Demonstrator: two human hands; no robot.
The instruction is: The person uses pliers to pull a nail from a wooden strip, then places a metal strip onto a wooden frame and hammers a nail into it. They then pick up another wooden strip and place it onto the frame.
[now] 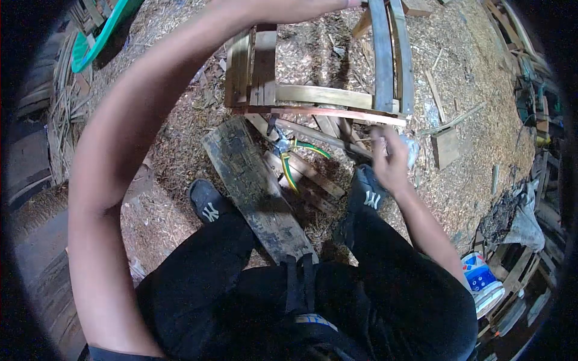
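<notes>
A wooden frame of slats stands in front of me at the top of the view. My left arm reaches across above it, and my left hand is at the top edge, its fingers cut off or hidden. My right hand is just below the frame's lower right corner, fingers bent and blurred; whether it holds anything is too small to tell. Pliers with green and yellow handles lie spread below the frame. Beside them, a worn thick plank slants down toward my lap.
Loose wood pieces lie between my shoes. A wood block rests on the shavings at the right. Stacked wood lines both sides. A white and blue bucket stands at lower right, a green curved object at upper left.
</notes>
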